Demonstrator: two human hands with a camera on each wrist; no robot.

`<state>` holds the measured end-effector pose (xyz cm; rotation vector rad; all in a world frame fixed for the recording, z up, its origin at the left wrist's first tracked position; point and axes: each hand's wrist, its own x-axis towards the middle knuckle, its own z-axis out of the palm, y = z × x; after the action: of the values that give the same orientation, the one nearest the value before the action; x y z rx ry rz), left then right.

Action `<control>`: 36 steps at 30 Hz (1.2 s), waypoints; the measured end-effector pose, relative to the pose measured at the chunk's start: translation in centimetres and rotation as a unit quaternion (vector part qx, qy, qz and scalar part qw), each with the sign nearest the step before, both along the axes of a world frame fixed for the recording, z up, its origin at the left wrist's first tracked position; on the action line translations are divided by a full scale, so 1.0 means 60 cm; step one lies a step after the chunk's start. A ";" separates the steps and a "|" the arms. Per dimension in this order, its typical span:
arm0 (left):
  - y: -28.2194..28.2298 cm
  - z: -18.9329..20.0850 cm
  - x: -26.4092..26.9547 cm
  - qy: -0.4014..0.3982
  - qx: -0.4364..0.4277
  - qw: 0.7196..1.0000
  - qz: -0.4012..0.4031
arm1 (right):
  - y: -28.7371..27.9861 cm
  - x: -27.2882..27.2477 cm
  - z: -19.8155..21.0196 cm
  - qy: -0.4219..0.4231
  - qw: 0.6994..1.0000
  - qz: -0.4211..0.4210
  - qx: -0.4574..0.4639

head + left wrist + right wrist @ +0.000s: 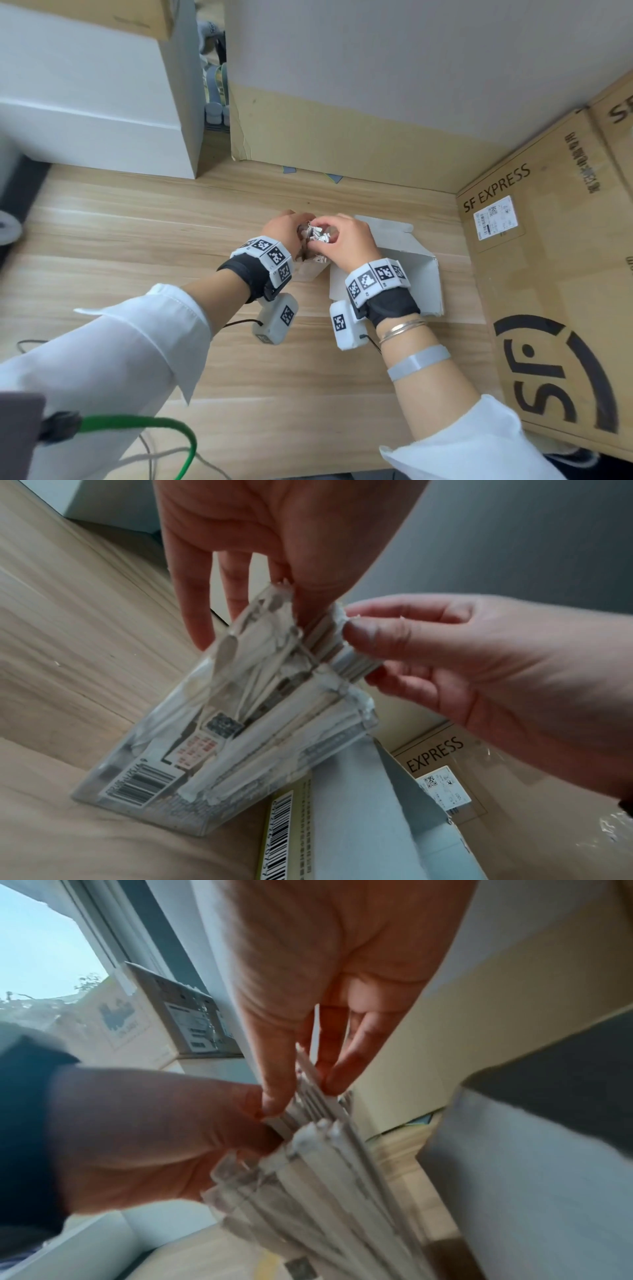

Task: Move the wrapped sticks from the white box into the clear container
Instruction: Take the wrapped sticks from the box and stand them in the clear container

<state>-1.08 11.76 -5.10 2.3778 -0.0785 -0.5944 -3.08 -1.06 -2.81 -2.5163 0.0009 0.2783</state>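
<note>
– Pale wood-grain worktop (102, 240), with a brown shipping carton (548, 274) along its right edge and a plain wall behind. Both hands meet at the middle.

– Where are the sticks?

– Most of the wrapped sticks (274, 696) I can see stand on end in the clear container (143, 772), their crumpled paper ends poking out of its mouth. It sits on the worktop just beside the white box (359, 818), which is open with its flaps up. I cannot tell whether any sticks are left in the box.

– And the hands?

– I have the left hand (286, 228) closed round the container's mouth, thumb in front and the rest behind, steadying it. The right hand (349, 240) pinches a small bundle of sticks near their tops, thumb against fingers (394, 610), right at the container's opening.

– How will they handle?

– Very light, I judge, and thin enough to bend or snap. The paper sleeves look smooth, so single sticks could slide out of a loose pinch. I would hold across the bundle's firm body, not the flimsy paper ends, and keep the container braced so it does not tip.
</note>
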 end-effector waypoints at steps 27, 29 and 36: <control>-0.133 0.044 -0.034 -0.100 0.029 0.994 0.027 | -0.149 -0.012 -0.010 0.061 0.998 -0.015 -0.025; -0.157 0.042 -0.047 -0.100 -0.024 0.994 0.033 | -0.167 -0.024 -0.010 0.076 0.997 -0.007 -0.017; -0.207 0.019 -0.082 0.110 0.055 0.992 0.020 | -0.209 -0.053 -0.037 0.115 0.993 -0.001 -0.005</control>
<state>-6.03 -0.66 -3.94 2.3969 0.1030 -0.8569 -6.23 -13.61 -5.05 -2.4790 0.0974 0.5662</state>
